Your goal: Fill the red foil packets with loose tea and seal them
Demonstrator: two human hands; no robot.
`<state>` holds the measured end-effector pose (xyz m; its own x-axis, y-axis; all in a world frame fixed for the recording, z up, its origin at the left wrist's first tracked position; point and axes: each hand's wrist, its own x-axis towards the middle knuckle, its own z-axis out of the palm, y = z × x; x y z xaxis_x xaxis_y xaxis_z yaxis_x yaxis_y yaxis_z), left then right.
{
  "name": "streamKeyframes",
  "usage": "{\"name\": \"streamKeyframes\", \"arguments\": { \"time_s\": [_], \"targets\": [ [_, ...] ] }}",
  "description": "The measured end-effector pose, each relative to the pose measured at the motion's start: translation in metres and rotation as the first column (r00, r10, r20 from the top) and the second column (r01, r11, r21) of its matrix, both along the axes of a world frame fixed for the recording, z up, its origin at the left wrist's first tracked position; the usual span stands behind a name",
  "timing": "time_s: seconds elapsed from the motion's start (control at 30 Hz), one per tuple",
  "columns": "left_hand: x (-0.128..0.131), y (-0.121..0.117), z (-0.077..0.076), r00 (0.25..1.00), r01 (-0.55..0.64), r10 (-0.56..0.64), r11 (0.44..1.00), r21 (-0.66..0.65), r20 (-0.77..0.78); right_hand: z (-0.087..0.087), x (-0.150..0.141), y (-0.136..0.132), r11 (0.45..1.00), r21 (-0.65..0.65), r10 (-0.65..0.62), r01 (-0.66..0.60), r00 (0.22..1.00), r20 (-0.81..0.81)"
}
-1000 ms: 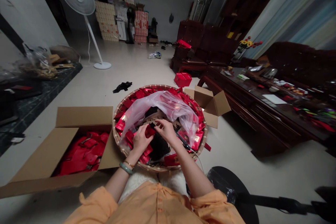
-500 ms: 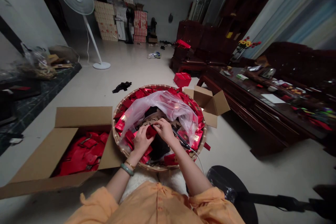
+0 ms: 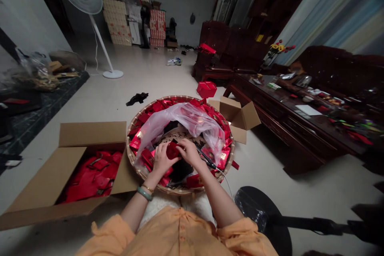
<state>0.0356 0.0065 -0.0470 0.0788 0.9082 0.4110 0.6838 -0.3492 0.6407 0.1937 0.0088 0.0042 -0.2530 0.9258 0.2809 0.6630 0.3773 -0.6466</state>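
Observation:
Over a round woven basket, my left hand is closed on a small red packet. My right hand pinches the same packet at its upper right edge. Fingers cover part of the packet. Below my hands lies a heap of fine black material. A crumpled clear plastic bag arches over the far side, among many shiny red packets. Just right of my right hand rests a black pen-like tool with a white cord.
At left stands an open cardboard box filled with red packets. Beyond the basket on the right sit a smaller open box and a red box. A white fan, a low dark table and a black round base surround me.
The red packet has turned so more of its face shows between my hands. My right hand has shifted slightly downward along its edge. The whole view has moved a little.

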Motion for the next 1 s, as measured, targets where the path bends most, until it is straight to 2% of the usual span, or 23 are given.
{"name": "streamKeyframes", "arguments": {
  "time_s": [0.07,0.13,0.2,0.23,0.33,0.43,0.53,0.6,0.67,0.7,0.77,0.83,0.87,0.93,1.0],
  "targets": [
    [-0.008,0.004,0.000,0.986,0.133,-0.115,0.979,-0.153,0.123,-0.001,0.008,0.005,0.999,-0.035,-0.018,0.012,0.986,-0.165],
    [-0.014,0.005,0.000,0.929,0.316,-0.214,0.883,-0.347,0.302,-0.001,0.015,0.009,0.993,-0.115,-0.050,0.019,0.960,-0.274],
    [-0.016,0.003,0.001,0.886,0.400,-0.204,0.791,-0.462,0.417,0.000,0.020,0.011,0.982,-0.187,-0.061,0.003,0.951,-0.304],
    [-0.016,0.002,0.003,0.880,0.405,-0.179,0.767,-0.498,0.440,0.001,0.022,0.012,0.978,-0.209,-0.051,-0.012,0.954,-0.295],
    [-0.014,-0.005,0.011,0.875,0.405,-0.140,0.735,-0.544,0.464,0.004,0.026,0.013,0.963,-0.266,-0.029,-0.038,0.970,-0.243],
    [-0.014,-0.008,0.017,0.868,0.445,-0.187,0.702,-0.556,0.460,0.004,0.027,0.011,0.945,-0.318,0.011,-0.072,0.982,-0.189],
    [-0.014,-0.007,0.020,0.859,0.488,-0.256,0.670,-0.559,0.444,0.001,0.019,0.005,0.962,-0.224,0.134,-0.153,0.986,-0.097],
    [-0.012,-0.006,0.020,0.849,0.506,-0.274,0.668,-0.546,0.451,-0.002,0.013,-0.001,0.959,-0.139,0.240,-0.245,0.969,-0.051],
    [-0.010,-0.006,0.019,0.850,0.492,-0.245,0.685,-0.537,0.467,-0.006,0.011,-0.002,0.960,-0.073,0.264,-0.269,0.962,-0.074],
    [-0.009,-0.006,0.019,0.854,0.475,-0.218,0.697,-0.537,0.473,-0.008,0.015,0.000,0.974,-0.050,0.216,-0.222,0.971,-0.098],
    [-0.007,-0.008,0.018,0.866,0.423,-0.151,0.729,-0.538,0.476,-0.014,0.031,0.008,0.999,-0.044,0.015,-0.020,0.993,-0.117],
    [-0.006,-0.009,0.017,0.877,0.367,-0.090,0.761,-0.536,0.472,-0.021,0.057,0.021,0.982,-0.094,-0.160,0.164,0.986,0.041],
    [-0.006,-0.009,0.016,0.880,0.342,-0.064,0.773,-0.534,0.471,-0.025,0.070,0.027,0.968,-0.135,-0.188,0.210,0.969,0.162],
    [-0.006,-0.009,0.014,0.882,0.315,-0.042,0.792,-0.523,0.468,-0.033,0.093,0.038,0.948,-0.215,-0.137,0.235,0.910,0.391],
    [-0.006,-0.007,0.010,0.896,0.307,-0.067,0.808,-0.503,0.439,-0.042,0.106,0.046,0.947,-0.249,-0.079,0.205,0.895,0.439]
  ]
}}
